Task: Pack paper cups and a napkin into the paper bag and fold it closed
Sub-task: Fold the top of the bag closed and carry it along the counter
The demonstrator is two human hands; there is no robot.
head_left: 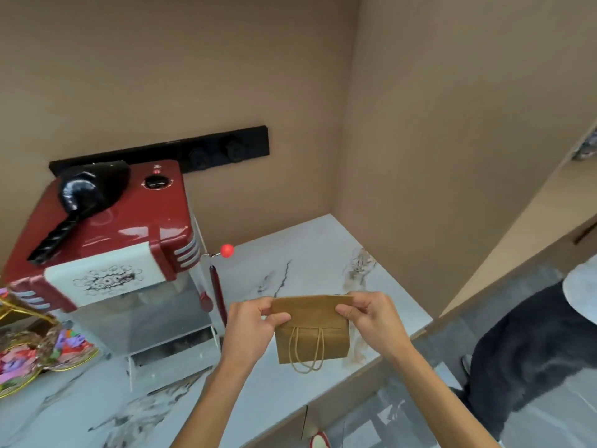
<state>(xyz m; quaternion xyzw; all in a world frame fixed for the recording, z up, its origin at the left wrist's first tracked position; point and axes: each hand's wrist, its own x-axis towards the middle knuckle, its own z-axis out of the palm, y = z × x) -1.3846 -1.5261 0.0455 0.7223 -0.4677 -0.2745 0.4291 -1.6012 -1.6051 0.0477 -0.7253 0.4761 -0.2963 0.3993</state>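
A small brown paper bag [315, 334] stands on the white marble counter [303, 260] near its front edge. Its top is folded down toward me, and two twine handles hang over its front face. My left hand [255, 321] pinches the folded top at its left end. At the right end of the fold, my right hand [368, 313] pinches the same flap. No paper cups or napkin are visible; the bag's inside is hidden.
A red and white popcorn machine [113, 253] with a black scoop on top stands left of the bag, its red knob [227, 250] sticking out. Gold trays of colourful wrapped items [38, 357] sit far left. A person in dark trousers [529, 350] stands to the right.
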